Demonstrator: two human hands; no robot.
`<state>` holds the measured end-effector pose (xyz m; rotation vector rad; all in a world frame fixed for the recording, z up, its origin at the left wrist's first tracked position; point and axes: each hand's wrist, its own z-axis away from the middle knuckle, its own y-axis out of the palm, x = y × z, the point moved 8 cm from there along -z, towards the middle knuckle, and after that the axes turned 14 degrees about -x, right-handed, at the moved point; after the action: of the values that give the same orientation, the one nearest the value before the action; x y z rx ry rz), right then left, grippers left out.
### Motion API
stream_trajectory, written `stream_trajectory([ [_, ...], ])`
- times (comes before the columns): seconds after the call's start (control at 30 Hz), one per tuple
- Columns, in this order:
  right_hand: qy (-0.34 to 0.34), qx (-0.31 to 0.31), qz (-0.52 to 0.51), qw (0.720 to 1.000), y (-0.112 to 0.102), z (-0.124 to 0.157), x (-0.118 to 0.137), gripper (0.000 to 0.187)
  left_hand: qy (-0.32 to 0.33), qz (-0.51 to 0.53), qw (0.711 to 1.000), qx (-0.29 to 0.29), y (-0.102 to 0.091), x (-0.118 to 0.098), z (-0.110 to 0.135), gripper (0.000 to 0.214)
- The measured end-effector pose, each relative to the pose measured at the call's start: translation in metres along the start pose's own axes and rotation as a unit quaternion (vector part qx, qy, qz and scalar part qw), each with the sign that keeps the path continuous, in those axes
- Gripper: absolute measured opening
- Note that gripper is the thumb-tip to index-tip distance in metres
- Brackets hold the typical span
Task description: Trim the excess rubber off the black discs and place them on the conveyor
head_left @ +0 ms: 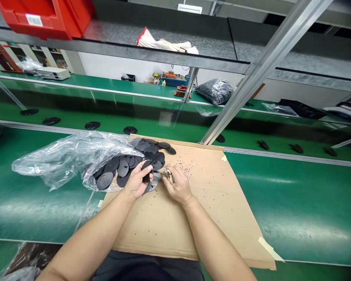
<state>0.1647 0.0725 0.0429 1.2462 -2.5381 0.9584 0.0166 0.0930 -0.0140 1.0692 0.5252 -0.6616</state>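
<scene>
My left hand is closed around a thin black plastic disc, tilted on its edge above the cardboard sheet. Just to its right, my right hand grips a small shiny metal tool, its kind partly hidden by my fingers. The tool's tip points toward the disc; whether they touch I cannot tell. Behind my left hand lies a heap of similar black discs, spilling out of a clear plastic bag. A greyer, shinier disc shows under and between my hands.
Tiny dark bits are scattered over the taped-down cardboard. Behind it runs a green belt carrying spaced black parts. A slanting metal post rises at the cardboard's far edge. Overhead, a shelf holds a red bin and white gloves.
</scene>
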Motion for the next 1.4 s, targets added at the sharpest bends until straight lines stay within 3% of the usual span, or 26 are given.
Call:
stream_trajectory([
  [0.2, -0.043, 0.013, 0.033, 0.998, 0.005, 0.004, 0.012, 0.033, -0.034, 0.036, 0.999, -0.004, -0.002, 0.004, -0.003, 0.039],
  [0.6, -0.016, 0.042, 0.038, 0.998, 0.007, 0.004, 0.009, 0.030, -0.031, 0.012, 0.999, 0.003, -0.003, 0.007, -0.003, 0.039],
  [1.13, -0.041, 0.057, 0.116, 0.991, 0.007, 0.006, 0.005, 0.026, 0.041, -0.019, 0.998, -0.050, -0.003, -0.001, 0.006, 0.049],
  [1.23, -0.024, 0.062, 0.107, 0.992, 0.009, 0.008, 0.003, 0.027, 0.046, -0.024, 0.997, -0.055, -0.004, -0.001, 0.004, 0.048],
  [1.4, 0.077, 0.063, 0.033, 0.994, 0.012, 0.010, -0.008, 0.025, 0.063, -0.016, 0.997, -0.048, -0.004, -0.005, 0.004, 0.051],
])
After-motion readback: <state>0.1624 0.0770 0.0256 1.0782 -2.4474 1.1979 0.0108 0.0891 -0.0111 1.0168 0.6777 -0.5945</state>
